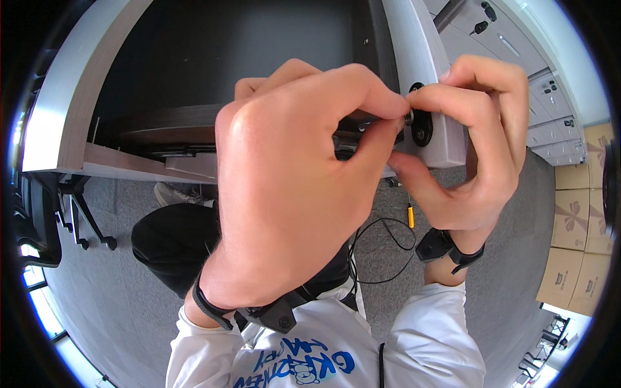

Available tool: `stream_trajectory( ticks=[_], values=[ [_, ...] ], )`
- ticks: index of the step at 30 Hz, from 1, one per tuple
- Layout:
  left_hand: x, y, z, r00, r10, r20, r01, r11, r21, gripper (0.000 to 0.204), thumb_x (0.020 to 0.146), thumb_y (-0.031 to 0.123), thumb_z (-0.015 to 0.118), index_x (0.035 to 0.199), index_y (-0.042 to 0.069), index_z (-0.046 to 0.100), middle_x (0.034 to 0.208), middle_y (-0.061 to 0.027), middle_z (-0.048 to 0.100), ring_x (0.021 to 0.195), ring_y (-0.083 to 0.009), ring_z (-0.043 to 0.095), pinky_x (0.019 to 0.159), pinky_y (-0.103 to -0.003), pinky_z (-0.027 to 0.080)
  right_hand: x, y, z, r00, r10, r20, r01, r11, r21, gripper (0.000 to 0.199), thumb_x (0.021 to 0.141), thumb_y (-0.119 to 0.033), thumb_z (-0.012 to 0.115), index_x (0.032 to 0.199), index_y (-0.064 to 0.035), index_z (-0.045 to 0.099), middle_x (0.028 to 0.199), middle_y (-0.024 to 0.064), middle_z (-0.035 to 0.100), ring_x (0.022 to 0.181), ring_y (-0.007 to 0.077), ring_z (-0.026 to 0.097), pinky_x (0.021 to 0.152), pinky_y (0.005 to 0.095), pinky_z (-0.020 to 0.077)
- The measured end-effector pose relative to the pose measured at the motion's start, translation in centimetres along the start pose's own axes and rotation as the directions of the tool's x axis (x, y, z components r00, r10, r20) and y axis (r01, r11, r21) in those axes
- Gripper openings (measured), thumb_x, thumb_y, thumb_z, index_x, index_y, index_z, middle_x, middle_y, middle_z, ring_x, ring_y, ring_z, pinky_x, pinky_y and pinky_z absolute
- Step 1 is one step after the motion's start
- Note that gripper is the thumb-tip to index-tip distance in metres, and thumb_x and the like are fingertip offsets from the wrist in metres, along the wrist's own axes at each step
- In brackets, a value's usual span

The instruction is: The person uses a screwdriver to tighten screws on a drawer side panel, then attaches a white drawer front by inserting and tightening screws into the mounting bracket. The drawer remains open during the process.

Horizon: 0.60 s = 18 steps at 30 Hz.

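An opened drawer with a dark interior (272, 39) lies before me, its light grey front panel (446, 152) at the right. A black rounded fitting (422, 123) is fixed on the panel's inner face. Beside that fitting, my left hand (291, 174) pinches a small metal piece (409, 118) between thumb and index finger; the fingers mostly hide it, so its kind is unclear. My right hand (485, 149) curls round the panel's end, its index fingertip close to the metal piece and its thumb below near the panel's corner. Both wrists wear black straps with small black devices.
On the grey carpet lie a yellow-handled screwdriver (411, 216) and a looped black cable (381, 281). Cabinets with keys in their locks (480, 27) stand at the upper right, stacked cardboard boxes (569, 220) at the right. A black office chair (39, 213) is at the left.
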<state>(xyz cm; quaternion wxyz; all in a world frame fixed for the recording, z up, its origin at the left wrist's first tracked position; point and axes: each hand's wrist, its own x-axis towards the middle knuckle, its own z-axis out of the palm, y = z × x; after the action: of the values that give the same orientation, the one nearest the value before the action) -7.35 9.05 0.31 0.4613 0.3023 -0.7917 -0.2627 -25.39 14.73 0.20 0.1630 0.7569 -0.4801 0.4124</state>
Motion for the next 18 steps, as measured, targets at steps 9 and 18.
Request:
stream_trajectory(
  ticks=[9,18],
  values=[
    [1.0,0.3,-0.3,0.989,-0.116,0.095,0.131,0.977,-0.171,0.009,0.08,-0.011,0.072,0.087,-0.005,0.074,0.083,-0.0062,0.075,0.08,-0.0105,0.071,0.075,-0.022,0.055,0.9,1.0,-1.0,0.99,0.067,0.126,-0.099,0.957,0.272,0.051,0.065,-0.033,0.074,0.1,0.0037,0.071,0.112,0.0145,0.052,0.096,0.0243,0.054,0.084,0.0324,0.0438],
    [3.0,-0.5,-1.6,0.944,-0.112,0.312,0.195,0.949,-0.249,0.012,0.077,-0.014,0.071,0.084,-0.004,0.072,0.082,-0.0066,0.073,0.079,-0.01,0.069,0.074,-0.022,0.054,0.4,1.8,-2.0,0.985,-0.017,0.171,-0.024,0.971,0.236,0.051,0.067,-0.036,0.074,0.099,0.0031,0.072,0.11,0.0142,0.051,0.094,0.0242,0.053,0.084,0.0325,0.0423]
  ],
)
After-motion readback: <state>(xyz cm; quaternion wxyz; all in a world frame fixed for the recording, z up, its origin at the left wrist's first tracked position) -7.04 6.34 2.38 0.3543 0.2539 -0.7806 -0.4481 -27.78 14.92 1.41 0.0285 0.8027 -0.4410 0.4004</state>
